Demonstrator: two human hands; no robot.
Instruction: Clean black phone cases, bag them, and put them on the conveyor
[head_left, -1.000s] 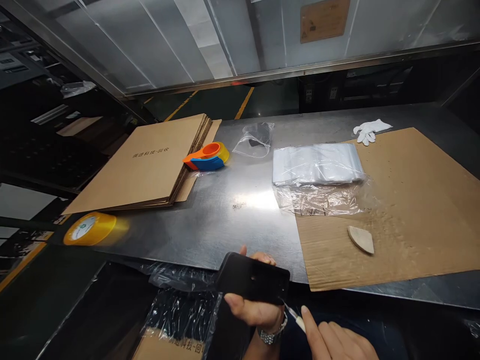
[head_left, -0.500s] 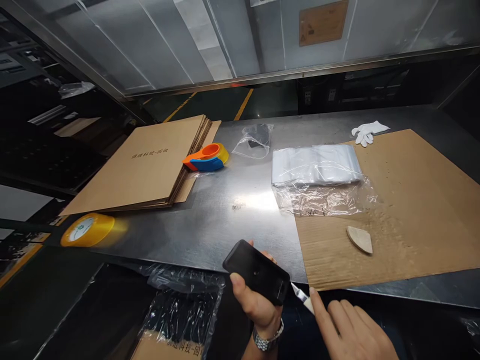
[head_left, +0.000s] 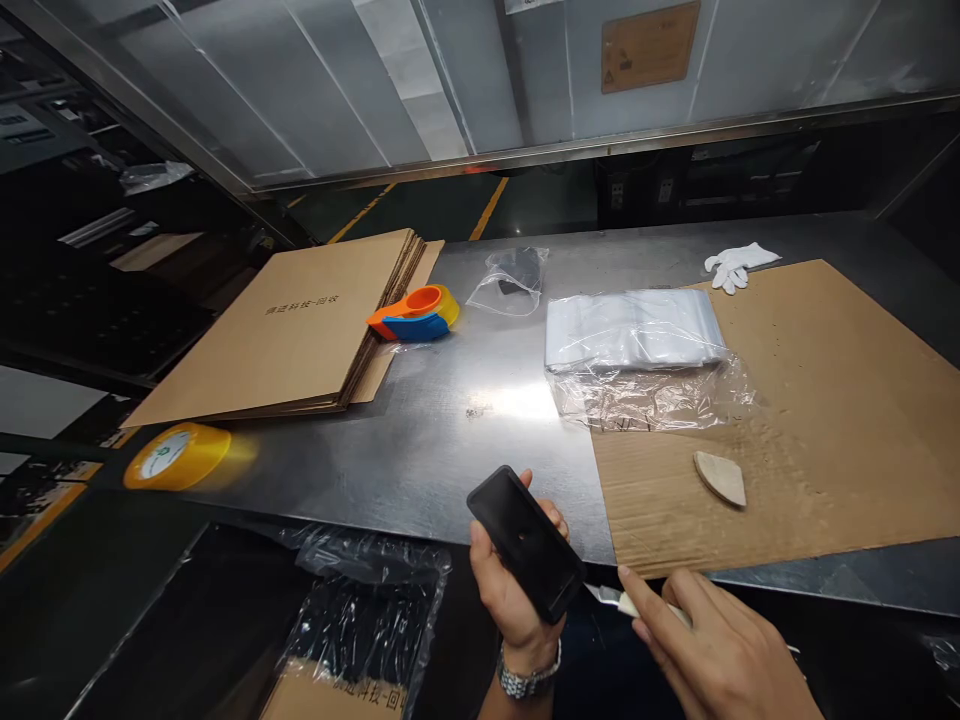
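Note:
A black, rectangular, tray-like plastic part (head_left: 525, 545) with a raised rim and a small hole near its middle lies tilted in my left hand (head_left: 504, 600). The thumb presses one long side, and the fingers wrap round the other. My right hand (head_left: 709, 635) grips a craft knife (head_left: 626, 602) by its pale handle, with the index finger stretched along it. The knife's blade points left at the part's lower right edge; whether it touches, I cannot tell. Both hands are just off the table's front edge.
On the metal table (head_left: 360, 460) stand flat cardboard sheets (head_left: 300, 320), a tape dispenser (head_left: 416, 315), a yellow tape roll (head_left: 176, 457) and clear plastic bags (head_left: 634, 330). A cardboard mat (head_left: 847, 420) carries a beige wedge (head_left: 720, 478) and a white glove (head_left: 739, 267). Below is a plastic-lined box (head_left: 360, 630).
My left hand has turned the black part, so its recessed face shows more and its far end points further up. My right hand has shifted slightly, bringing the knife to a flatter angle.

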